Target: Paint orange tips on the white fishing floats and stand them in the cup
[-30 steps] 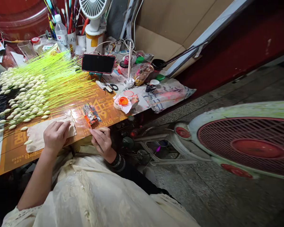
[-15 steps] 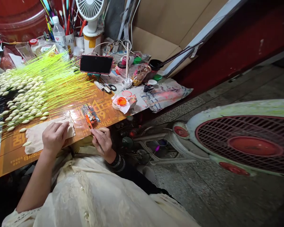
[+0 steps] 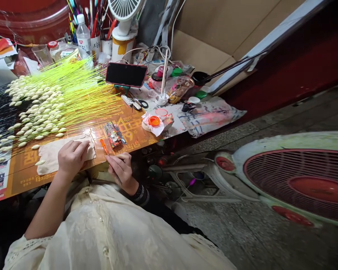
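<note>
My right hand is closed around a slim paintbrush. Its orange-coated end points away from me, over the table just left of a paint-smeared block. My left hand rests on a pale cloth at the table's front edge, fingers curled and pressed together; what they hold, if anything, is hidden. Left of the cloth lie many cream oval beads on thin yellow-green stems. An open pot of orange paint sits on crumpled tissue to the right.
A phone stands propped behind the paint, with scissors before it. Farther back are a water bottle, cups of brushes and a small white fan. A large fan is at the right, beyond the table edge.
The brush has come off the paint-smeared block and moved left, toward the cloth. My left hand stays on the cloth. The whole view has shifted slightly.
</note>
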A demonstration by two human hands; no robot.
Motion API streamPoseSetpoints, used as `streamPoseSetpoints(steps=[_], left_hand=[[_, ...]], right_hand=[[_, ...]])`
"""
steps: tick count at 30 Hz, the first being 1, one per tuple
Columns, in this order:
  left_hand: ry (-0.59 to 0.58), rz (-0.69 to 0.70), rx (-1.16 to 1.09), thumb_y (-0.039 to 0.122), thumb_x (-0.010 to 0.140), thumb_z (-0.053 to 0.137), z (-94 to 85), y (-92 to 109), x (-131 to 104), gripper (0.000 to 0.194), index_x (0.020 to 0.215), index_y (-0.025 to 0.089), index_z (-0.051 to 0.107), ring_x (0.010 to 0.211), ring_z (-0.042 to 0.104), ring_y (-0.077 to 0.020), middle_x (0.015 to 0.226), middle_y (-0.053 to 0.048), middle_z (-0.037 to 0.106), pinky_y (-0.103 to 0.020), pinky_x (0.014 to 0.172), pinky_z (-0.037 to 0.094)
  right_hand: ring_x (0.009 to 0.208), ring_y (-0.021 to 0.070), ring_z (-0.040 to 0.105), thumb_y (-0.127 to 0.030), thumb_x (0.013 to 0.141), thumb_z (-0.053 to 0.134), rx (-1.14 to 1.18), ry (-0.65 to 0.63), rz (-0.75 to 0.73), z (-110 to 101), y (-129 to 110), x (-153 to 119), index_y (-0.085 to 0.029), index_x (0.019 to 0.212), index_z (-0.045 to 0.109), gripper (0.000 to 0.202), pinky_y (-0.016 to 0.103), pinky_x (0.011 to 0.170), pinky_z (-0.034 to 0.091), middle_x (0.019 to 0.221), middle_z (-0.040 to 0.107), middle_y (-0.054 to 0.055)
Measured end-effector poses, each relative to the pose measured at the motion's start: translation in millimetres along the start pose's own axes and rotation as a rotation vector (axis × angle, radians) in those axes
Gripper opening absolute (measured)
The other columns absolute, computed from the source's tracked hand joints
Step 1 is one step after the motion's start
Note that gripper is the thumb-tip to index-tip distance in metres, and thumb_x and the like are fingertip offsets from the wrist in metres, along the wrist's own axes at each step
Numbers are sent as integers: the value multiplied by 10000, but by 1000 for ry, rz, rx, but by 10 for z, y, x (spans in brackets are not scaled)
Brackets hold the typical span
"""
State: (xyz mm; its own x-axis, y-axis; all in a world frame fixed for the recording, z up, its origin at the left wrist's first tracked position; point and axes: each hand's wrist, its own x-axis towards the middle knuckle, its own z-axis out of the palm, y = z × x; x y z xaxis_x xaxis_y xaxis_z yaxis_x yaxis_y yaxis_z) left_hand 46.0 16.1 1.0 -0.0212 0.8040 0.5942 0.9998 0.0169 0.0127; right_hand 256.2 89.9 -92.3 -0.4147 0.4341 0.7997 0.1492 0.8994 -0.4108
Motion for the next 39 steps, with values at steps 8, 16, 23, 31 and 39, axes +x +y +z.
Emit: streamPoseSetpoints(steps=[8,16,23,31,39], left_hand=[[-18,-10,-35,310,1030,530,-3,-1,-7,224,1050,227,738,779,641,-170,859,-46,751,-309,744,448],[-12,-1,-13,304,1028,535,-6,11,-6,222,1043,229,744,779,632,-171,855,-35,747,-302,740,441],[34,55,0,255,1003,583,-5,9,1,161,1055,208,728,770,633,-170,845,-35,745,-296,737,442],[50,66,25,265,1001,590,10,-7,-6,154,1065,215,721,769,645,-162,855,-32,749,-296,726,457],[68,96,32,237,985,615,5,-2,7,130,1067,196,707,758,629,-165,845,-28,736,-300,719,459]], right_hand=[[1019,222,623,-173,992,564,-48,2,-19,-38,-60,80,-256,1503,492,523,454,983,478,1150,753,73],[1010,213,617,-159,978,585,-63,-10,-14,-12,-68,78,-274,1510,476,555,448,995,440,1146,759,52],[1006,203,608,-132,969,601,-44,12,-30,-29,-92,113,-260,1519,473,578,431,995,428,1124,766,46],[1063,228,590,-154,973,597,-82,-53,11,-19,-45,21,-234,1462,561,496,448,1004,446,1180,744,80],[1045,226,594,-180,1004,532,-7,-19,10,-35,-24,-4,-235,1514,492,514,462,1001,477,1164,747,83]])
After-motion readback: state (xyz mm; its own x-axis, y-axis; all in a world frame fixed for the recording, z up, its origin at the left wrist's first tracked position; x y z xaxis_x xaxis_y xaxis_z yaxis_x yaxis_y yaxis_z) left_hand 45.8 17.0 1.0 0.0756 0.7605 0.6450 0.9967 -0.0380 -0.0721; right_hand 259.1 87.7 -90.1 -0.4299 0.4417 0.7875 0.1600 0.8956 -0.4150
